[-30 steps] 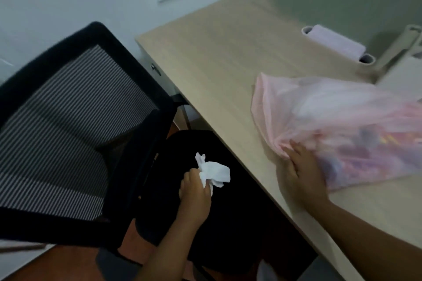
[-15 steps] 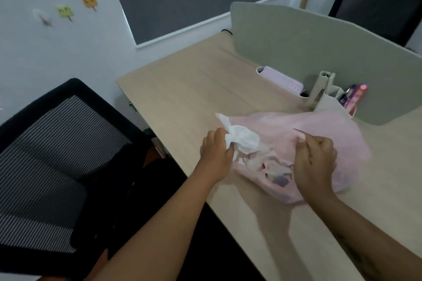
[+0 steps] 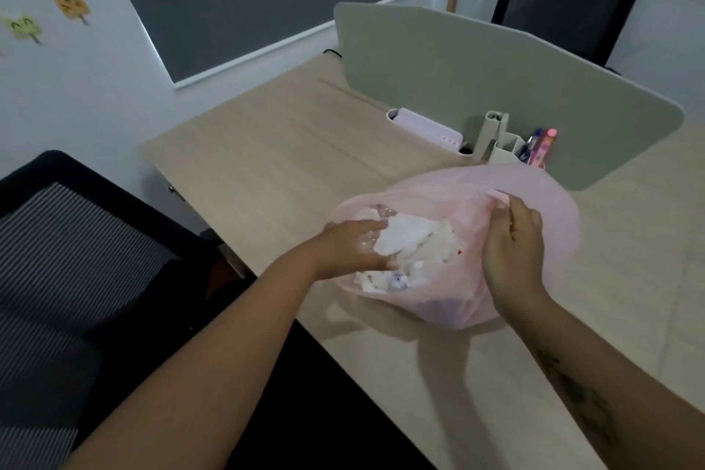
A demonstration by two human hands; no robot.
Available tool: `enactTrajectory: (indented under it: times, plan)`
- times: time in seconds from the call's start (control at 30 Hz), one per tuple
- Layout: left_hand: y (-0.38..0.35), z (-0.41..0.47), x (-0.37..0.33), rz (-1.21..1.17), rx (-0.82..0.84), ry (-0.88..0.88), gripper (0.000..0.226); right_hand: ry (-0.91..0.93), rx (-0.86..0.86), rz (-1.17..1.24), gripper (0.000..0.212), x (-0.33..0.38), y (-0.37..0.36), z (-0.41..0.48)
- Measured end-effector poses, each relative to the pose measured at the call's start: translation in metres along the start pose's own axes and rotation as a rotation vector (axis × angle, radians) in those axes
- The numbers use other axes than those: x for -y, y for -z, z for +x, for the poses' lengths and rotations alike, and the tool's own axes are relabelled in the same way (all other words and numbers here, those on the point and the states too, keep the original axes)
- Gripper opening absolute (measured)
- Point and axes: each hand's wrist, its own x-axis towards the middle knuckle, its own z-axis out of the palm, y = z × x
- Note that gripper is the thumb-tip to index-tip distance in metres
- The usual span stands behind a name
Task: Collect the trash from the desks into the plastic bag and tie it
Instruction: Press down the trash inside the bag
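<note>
The tissue, held above the bench's near edge a moment ago, now sits inside the pink bag; the left hand, grip loosened, rests there while the right hand, grip pinched on the rim, holds it open, so tying looks close.

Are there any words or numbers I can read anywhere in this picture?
None can be read.
Pink pen in the holder: printed pattern, too blurred.
Trash in the pink bag: small red and dark marks, too small.
Cat stickers on the wall: faces only, no words.
</note>
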Motion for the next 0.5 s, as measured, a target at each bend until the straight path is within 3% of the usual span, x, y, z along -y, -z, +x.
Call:
enactTrajectory:
  times: [0.1,0.2,0.33,0.43,0.5]
  plan:
    - [0.057,-0.06,0.07,0.056,-0.242,0.074,0.056,-0.005,-0.098,-0.048,0.036,0.002,-0.005,-0.011]
    - [0.111,-0.131,0.152,0.203,-0.505,0.204,0.049,-0.032,-0.158,-0.093,0.034,0.004,-0.012,-0.032]
    - [0.161,-0.23,0.256,0.53,-0.656,0.544,0.078,-0.108,-0.21,-0.195,0.036,-0.001,-0.023,-0.056]
    - [0.178,-0.284,0.37,0.479,-0.7,0.741,0.097,-0.175,-0.246,-0.147,0.031,-0.008,-0.029,-0.07]
    - [0.173,-0.314,0.385,0.348,-0.727,0.787,0.1,-0.222,-0.267,-0.091,0.03,-0.01,-0.03,-0.078]
